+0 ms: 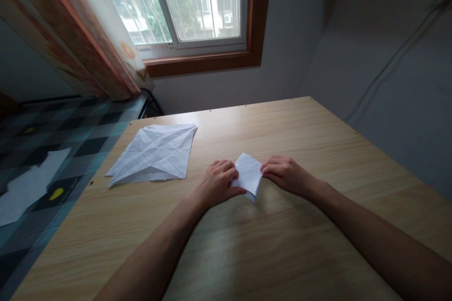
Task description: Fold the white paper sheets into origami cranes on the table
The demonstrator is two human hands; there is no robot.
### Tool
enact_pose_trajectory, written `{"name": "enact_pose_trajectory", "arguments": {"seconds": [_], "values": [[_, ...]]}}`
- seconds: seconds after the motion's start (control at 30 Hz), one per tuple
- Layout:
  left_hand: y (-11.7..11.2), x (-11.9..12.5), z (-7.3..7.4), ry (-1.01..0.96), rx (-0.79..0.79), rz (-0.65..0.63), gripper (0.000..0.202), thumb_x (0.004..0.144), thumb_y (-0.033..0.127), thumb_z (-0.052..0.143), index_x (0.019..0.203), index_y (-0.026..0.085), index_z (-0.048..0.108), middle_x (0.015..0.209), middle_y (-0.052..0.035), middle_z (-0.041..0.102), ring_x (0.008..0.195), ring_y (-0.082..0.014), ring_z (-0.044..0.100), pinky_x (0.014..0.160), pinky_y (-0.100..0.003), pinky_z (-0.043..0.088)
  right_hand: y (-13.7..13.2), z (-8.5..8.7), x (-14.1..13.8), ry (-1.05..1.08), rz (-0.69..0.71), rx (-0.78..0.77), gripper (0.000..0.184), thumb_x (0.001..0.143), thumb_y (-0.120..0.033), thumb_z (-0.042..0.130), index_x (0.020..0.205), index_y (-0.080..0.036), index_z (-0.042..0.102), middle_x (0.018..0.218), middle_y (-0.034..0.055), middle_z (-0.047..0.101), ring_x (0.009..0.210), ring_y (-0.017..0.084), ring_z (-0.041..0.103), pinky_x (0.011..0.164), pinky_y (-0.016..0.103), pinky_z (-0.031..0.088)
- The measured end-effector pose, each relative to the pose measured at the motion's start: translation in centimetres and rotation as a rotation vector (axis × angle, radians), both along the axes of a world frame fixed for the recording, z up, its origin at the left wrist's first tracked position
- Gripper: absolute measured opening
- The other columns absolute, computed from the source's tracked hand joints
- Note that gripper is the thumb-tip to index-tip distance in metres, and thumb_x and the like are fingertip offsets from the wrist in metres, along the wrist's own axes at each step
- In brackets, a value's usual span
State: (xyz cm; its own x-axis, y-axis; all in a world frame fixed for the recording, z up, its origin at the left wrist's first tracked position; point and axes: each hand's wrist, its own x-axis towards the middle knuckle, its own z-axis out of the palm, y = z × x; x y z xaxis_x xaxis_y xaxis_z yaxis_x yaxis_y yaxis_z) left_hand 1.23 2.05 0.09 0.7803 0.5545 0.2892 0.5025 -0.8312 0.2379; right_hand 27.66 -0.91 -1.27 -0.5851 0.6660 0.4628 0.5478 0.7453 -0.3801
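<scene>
Both forearms come in from 6 o'clock and converge near the middle of the table (303, 254), the left from about 7 o'clock and the right from about 4 o'clock. The left hand (219, 182) lies knuckles up with its fingers curled, and its thumb and fingertips are closed on the left edge of the paper (249, 173). The right hand (285, 174) is flatter, wrist low on the wood, with its fingertips bunched together and pinching the paper's right corner at 3 o'clock. The paper is small, white and folded, and it rests on the table between the two hands, touching both. Its long axis runs from roughly 11 o'clock to 5 o'clock. The broader end is at the far side, and the narrow tip points toward 5 o'clock, near the person. At 10 o'clock from the paper, well apart from it, a larger creased sheet (155, 153) lies flat near the table's left edge. Past that edge, at 9 o'clock, is a checked bed cover (95, 138). At 12 o'clock a window (197, 4) sits in the wall, with a curtain (81, 33) hanging at 11 o'clock.
</scene>
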Motion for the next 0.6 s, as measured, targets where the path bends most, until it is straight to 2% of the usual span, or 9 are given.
{"name": "enact_pose_trajectory", "arguments": {"seconds": [0.1, 0.23, 0.3, 0.37, 0.43, 0.47, 0.53, 0.6], "values": [[-0.3, 0.1, 0.4, 0.063, 0.068, 0.007, 0.02, 0.091, 0.036, 0.056, 0.081, 0.019, 0.058, 0.089, -0.0063, 0.064, 0.083, -0.0192, 0.059, 0.079, -0.034, 0.045, 0.1, -0.5, -0.1, 0.064, -0.047, 0.02, 0.015, 0.094, -0.016, 0.053, 0.085, -0.02, 0.065, 0.089, 0.0064, 0.072, 0.084, 0.019, 0.067, 0.078, 0.033, 0.054], [-0.6, 0.2, 0.5, 0.146, 0.18, 0.005, 0.014, 0.091, 0.027, 0.049, 0.082, 0.018, 0.056, 0.088, -0.0071, 0.063, 0.078, -0.0198, 0.057, 0.073, -0.034, 0.043, -0.2, -0.3, -0.4, 0.159, -0.111, 0.044, 0.015, 0.087, -0.008, 0.051, 0.089, -0.021, 0.058, 0.091, 0.0076, 0.069, 0.087, 0.021, 0.064, 0.078, 0.036, 0.053], [-0.7, 0.2, 0.4, 0.163, 0.234, 0.02, 0.014, 0.091, 0.024, 0.046, 0.081, 0.019, 0.055, 0.085, -0.0069, 0.062, 0.076, -0.0202, 0.056, 0.07, -0.034, 0.043, -0.8, 0.3, -0.8, 0.209, -0.176, 0.161, 0.018, 0.082, -0.008, 0.052, 0.093, -0.022, 0.056, 0.095, 0.0089, 0.066, 0.09, 0.024, 0.062, 0.078, 0.039, 0.052], [-0.8, 0.3, 0.1, 0.151, 0.28, 0.041, 0.015, 0.091, 0.02, 0.044, 0.081, 0.019, 0.054, 0.083, -0.006, 0.061, 0.074, -0.0196, 0.056, 0.068, -0.033, 0.043, -1.7, 1.0, -1.3, 0.265, -0.223, 0.347, 0.017, 0.079, -0.011, 0.056, 0.091, -0.023, 0.055, 0.091, 0.008, 0.064, 0.085, 0.024, 0.059, 0.075, 0.04, 0.051], [-0.9, 0.3, -0.1, 0.119, 0.317, 0.066, 0.017, 0.092, 0.017, 0.042, 0.08, 0.019, 0.053, 0.079, -0.0046, 0.06, 0.071, -0.0179, 0.056, 0.066, -0.032, 0.042, -2.6, 1.5, -2.1, 0.262, -0.125, 0.482, 0.012, 0.08, -0.015, 0.058, 0.087, -0.025, 0.055, 0.082, 0.0048, 0.063, 0.079, 0.022, 0.059, 0.071, 0.037, 0.05], [-0.9, 0.4, -0.1, 0.101, 0.332, 0.081, 0.018, 0.092, 0.016, 0.041, 0.079, 0.019, 0.052, 0.078, -0.0038, 0.059, 0.069, -0.0169, 0.055, 0.065, -0.031, 0.042, -3.0, 1.6, -2.6, 0.218, -0.057, 0.495, 0.01, 0.08, -0.016, 0.059, 0.085, -0.024, 0.056, 0.08, 0.0043, 0.064, 0.078, 0.022, 0.059, 0.07, 0.036, 0.049], [-1.1, 0.4, -0.2, 0.067, 0.355, 0.103, 0.019, 0.093, 0.016, 0.04, 0.078, 0.019, 0.051, 0.074, -0.0025, 0.057, 0.066, -0.0154, 0.054, 0.062, -0.029, 0.04, -3.3, 1.4, -3.6, 0.088, 0.018, 0.459, 0.007, 0.084, -0.015, 0.056, 0.083, -0.021, 0.058, 0.08, 0.0062, 0.066, 0.078, 0.021, 0.06, 0.071, 0.035, 0.049], [-1.1, 0.5, -0.2, 0.03, 0.378, 0.094, 0.019, 0.094, 0.018, 0.041, 0.077, 0.02, 0.049, 0.073, -0.0017, 0.056, 0.063, -0.0143, 0.053, 0.06, -0.028, 0.039, -3.2, 0.7, -4.4, -0.019, -0.032, 0.375, 0.009, 0.088, -0.017, 0.053, 0.085, -0.018, 0.062, 0.08, 0.0093, 0.068, 0.077, 0.023, 0.061, 0.07, 0.036, 0.05]]}}
